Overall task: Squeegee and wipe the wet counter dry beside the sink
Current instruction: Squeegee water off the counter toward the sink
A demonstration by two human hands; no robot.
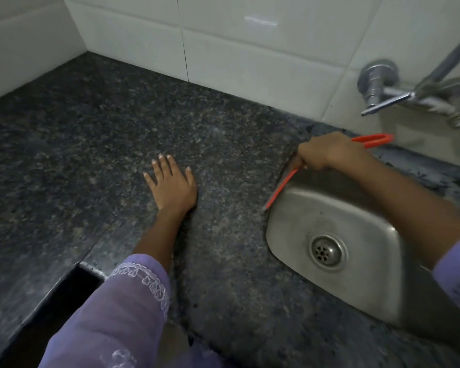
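Your right hand (327, 152) is curled tight around the red squeegee (280, 187), fingers wrapped over the handle, knuckles up. Out the back of your fist the handle's red loop (373, 139) pokes toward the tiled wall (250, 49); out the front the red blade edge slants down and away from your grip, lying right along the sink's rim where steel meets stone. Just below your fist sits the steel sink (337, 224), your forearm crossing over its far corner, the drain (327, 251) well below the grip. Above and beyond the fist, the chrome tap (383, 88) juts from the wall with its lever pointing your way.

Across from the squeegee, well apart from your gripping hand, your left hand (171, 183) lies flat on the dark speckled counter (104, 128), fingers straight and spread, palm down, holding nothing. Its purple sleeve (122, 301) with white embroidered trim runs back toward you over the counter's front edge. Whether the stone is wet you can't tell from its sheen
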